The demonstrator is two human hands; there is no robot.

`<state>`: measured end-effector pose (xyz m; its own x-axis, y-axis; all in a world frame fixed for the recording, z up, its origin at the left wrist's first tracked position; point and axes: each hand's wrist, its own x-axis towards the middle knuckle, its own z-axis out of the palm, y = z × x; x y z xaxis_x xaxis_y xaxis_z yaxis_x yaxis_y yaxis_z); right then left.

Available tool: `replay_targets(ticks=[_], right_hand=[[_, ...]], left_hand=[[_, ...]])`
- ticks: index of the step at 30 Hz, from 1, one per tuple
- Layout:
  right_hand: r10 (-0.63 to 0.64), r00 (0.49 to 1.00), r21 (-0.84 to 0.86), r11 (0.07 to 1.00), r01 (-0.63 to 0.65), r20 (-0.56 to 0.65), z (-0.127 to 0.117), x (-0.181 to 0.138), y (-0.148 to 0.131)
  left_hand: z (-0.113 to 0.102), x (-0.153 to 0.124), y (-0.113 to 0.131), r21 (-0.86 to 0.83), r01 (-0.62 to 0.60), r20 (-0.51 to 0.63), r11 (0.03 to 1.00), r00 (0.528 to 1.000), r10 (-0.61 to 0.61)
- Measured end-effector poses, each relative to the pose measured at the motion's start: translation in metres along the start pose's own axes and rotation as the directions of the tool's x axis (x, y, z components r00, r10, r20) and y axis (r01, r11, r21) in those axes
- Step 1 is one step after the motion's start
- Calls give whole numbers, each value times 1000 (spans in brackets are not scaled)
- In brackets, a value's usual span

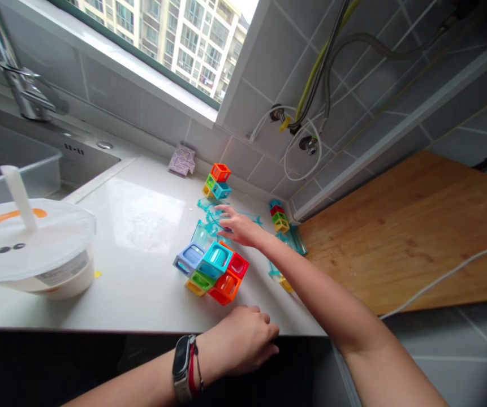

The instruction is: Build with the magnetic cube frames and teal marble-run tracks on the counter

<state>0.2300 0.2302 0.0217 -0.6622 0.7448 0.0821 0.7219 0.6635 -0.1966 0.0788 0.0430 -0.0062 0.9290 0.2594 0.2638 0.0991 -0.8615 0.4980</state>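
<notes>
My right hand (240, 226) reaches over the counter with its fingers apart, at a loose group of clear teal plastic pieces (211, 210). Nothing shows in its grasp. Just in front of it stands a cluster of joined hollow blocks (213, 268) in blue, teal, green, yellow, orange and red. My left hand (241, 339) rests at the counter's front edge, its fingers curled in and partly hidden. Behind the teal pieces is a smaller stack of blocks (216, 182). Another short stack (279, 216) stands to the right, and a yellow block (285, 284) is partly covered by my right forearm.
A lidded drink cup with a straw (63, 271) stands at the left front. Behind it are a sink (86, 161) and tap (29, 93). A purple patterned item (182, 159) lies by the wall. To the right is a wooden board (413, 226) with a white cable (442, 276) across it.
</notes>
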Motion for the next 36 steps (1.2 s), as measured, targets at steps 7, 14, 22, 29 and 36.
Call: replay_targets(ticks=[7, 14, 22, 29, 36], right_hand=[[-12, 1000, -81, 997, 12, -5, -8, -3, -3], [121, 981, 0, 992, -123, -152, -5, -11, 0], [339, 760, 198, 941, -275, -555, -32, -61, -28], [798, 217, 726, 602, -332, -562, -21, -196, -115], [925, 117, 920, 375, -118, -362, 30, -267, -229]], left_hand=[[1, 0, 0, -3, 3, -5, 1000, 1000, -3], [2, 1, -1, -35, -2, -10, 999, 1000, 2], [0, 0, 0, -240, 87, -43, 967, 994, -100], [4, 5, 2, -515, 215, -10, 830, 966, -257], [23, -6, 41, -885, 338, 237, 320, 919, -315]])
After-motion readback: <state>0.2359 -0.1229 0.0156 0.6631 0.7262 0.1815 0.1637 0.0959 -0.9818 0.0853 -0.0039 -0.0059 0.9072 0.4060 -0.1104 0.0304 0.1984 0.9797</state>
